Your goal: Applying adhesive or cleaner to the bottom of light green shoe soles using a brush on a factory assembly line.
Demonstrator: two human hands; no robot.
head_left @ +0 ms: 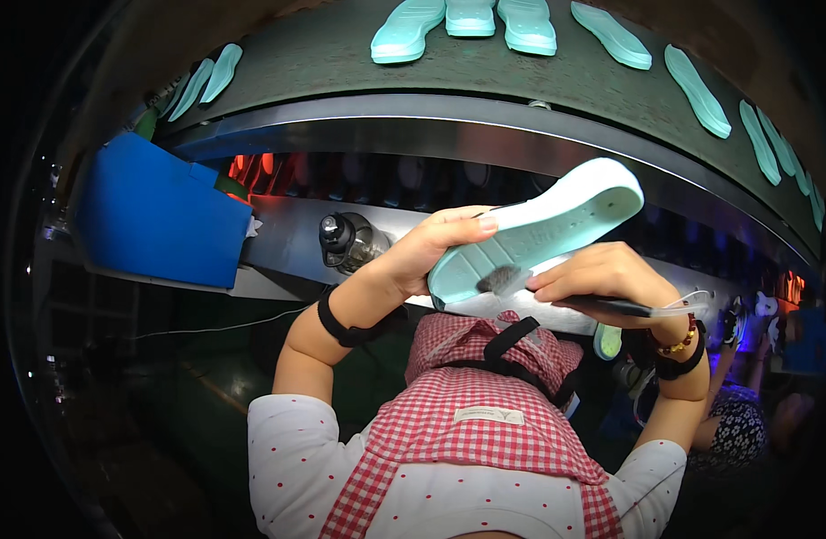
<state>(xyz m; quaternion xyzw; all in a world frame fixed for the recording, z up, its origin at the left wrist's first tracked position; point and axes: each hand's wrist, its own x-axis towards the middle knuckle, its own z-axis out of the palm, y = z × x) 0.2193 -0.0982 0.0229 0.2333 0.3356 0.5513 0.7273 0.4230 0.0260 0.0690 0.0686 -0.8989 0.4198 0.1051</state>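
Holding a mint shoe sole (539, 229), left hand (422, 251); right hand (601, 278) brushing it.

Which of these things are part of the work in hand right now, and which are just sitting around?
In hand:
- left hand holding the mint shoe sole
- right hand pressing the brush to the sole

Lying about:
- soles on the conveyor belt
- blue bin
- clear bottle

The camera is sitting on the person's head. It is looking down, very close, at both hands and the apron (485, 422).
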